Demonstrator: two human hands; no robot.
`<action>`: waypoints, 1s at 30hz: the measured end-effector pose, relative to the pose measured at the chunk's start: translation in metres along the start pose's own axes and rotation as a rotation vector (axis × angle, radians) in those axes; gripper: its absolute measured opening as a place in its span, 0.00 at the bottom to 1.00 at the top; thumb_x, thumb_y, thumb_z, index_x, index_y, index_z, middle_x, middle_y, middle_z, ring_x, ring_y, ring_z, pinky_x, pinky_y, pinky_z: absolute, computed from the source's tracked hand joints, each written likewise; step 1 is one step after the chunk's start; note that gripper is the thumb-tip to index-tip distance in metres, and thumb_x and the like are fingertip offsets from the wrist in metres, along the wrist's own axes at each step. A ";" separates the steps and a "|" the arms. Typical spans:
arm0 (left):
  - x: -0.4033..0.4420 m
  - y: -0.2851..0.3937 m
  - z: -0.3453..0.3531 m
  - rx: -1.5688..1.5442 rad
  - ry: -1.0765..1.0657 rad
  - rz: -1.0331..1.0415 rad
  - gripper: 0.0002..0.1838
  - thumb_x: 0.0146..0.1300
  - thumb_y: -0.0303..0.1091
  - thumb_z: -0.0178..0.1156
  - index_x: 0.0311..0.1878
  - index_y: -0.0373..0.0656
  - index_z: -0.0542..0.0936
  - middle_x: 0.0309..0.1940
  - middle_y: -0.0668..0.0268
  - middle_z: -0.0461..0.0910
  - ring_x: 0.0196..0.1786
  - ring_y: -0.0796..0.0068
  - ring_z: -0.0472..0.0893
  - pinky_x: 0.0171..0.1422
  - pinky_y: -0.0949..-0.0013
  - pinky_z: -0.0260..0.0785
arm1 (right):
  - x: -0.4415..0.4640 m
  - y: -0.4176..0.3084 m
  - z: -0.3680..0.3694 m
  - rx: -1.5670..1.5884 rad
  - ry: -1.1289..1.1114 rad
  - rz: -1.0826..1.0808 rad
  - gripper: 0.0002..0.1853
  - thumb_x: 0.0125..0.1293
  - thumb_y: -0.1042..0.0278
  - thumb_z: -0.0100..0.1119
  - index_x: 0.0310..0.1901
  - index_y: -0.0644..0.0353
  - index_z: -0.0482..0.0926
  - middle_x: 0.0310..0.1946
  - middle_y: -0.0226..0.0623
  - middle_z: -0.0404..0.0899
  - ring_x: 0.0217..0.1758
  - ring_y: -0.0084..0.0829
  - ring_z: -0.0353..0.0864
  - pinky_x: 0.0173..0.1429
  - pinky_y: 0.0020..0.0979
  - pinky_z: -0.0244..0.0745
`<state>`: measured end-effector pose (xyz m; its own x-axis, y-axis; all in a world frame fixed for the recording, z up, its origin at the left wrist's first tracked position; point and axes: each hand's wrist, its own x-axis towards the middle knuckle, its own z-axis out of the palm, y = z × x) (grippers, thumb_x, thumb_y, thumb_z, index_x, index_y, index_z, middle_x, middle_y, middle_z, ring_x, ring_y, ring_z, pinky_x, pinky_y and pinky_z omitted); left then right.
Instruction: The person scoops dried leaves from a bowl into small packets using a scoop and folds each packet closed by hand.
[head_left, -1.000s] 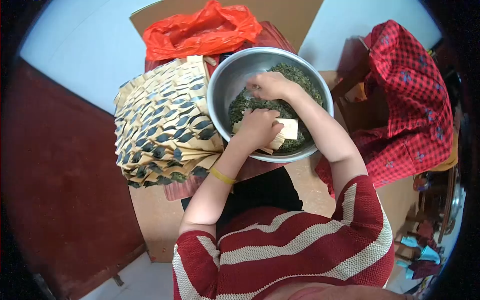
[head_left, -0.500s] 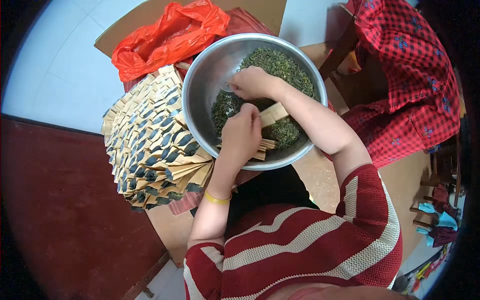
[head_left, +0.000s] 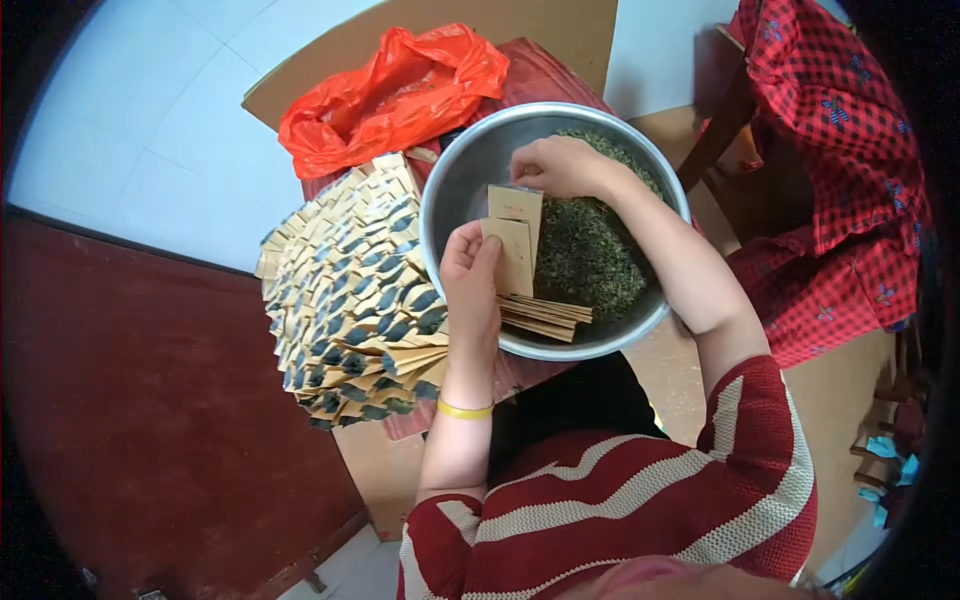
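Observation:
My left hand (head_left: pixel 470 265) pinches small brown paper packets (head_left: pixel 512 250) upright over a metal bowl (head_left: pixel 455 175). Faint red print shows on the rear one. A fanned stack of flat packets (head_left: pixel 545 318) juts into the bowl beneath that hand; whether the hand holds it too is unclear. My right hand (head_left: pixel 560 165) is closed just above the top of the rear packet, and what its fingers hold is hidden. Dark green dried leaves (head_left: pixel 600 260) cover the bowl's right side.
Left of the bowl rises a big heap of leaf-filled packets (head_left: pixel 350 290). A red plastic bag (head_left: pixel 390 100) lies behind it on a cardboard sheet (head_left: pixel 570 30). A red checked cloth (head_left: pixel 830 130) hangs over a wooden chair at right. A dark red panel (head_left: pixel 150 400) fills the lower left.
My right hand has risen from the leaves to the packet's top. The left hand has tipped the packets from slanting to upright. The whole view has shifted, so things appear further right and lower.

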<state>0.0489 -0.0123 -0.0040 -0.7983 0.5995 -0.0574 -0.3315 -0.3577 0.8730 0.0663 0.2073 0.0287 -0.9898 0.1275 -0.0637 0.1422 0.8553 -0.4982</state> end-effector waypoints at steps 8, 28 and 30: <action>0.005 -0.004 -0.008 -0.051 0.043 0.065 0.09 0.69 0.20 0.53 0.51 0.36 0.75 0.45 0.65 0.83 0.47 0.80 0.80 0.56 0.76 0.71 | -0.008 -0.006 -0.018 0.817 0.205 -0.205 0.10 0.63 0.64 0.68 0.41 0.61 0.84 0.31 0.26 0.83 0.35 0.18 0.79 0.44 0.23 0.75; 0.006 -0.002 -0.008 -0.054 0.118 0.066 0.10 0.68 0.20 0.54 0.52 0.37 0.75 0.46 0.64 0.83 0.48 0.79 0.81 0.57 0.75 0.71 | -0.032 -0.013 -0.045 0.562 0.409 -0.319 0.06 0.59 0.73 0.65 0.38 0.62 0.83 0.32 0.32 0.85 0.37 0.21 0.83 0.44 0.26 0.78; 0.007 -0.002 -0.008 -0.046 0.142 0.055 0.10 0.68 0.20 0.54 0.52 0.37 0.75 0.46 0.63 0.83 0.48 0.78 0.81 0.57 0.75 0.72 | -0.032 -0.012 -0.046 0.566 0.429 -0.325 0.06 0.59 0.72 0.66 0.37 0.62 0.83 0.32 0.32 0.85 0.37 0.21 0.83 0.45 0.26 0.78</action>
<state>0.0404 -0.0131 -0.0096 -0.8776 0.4725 -0.0809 -0.3054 -0.4211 0.8540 0.0968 0.2155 0.0762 -0.8745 0.1967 0.4434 -0.2944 0.5114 -0.8074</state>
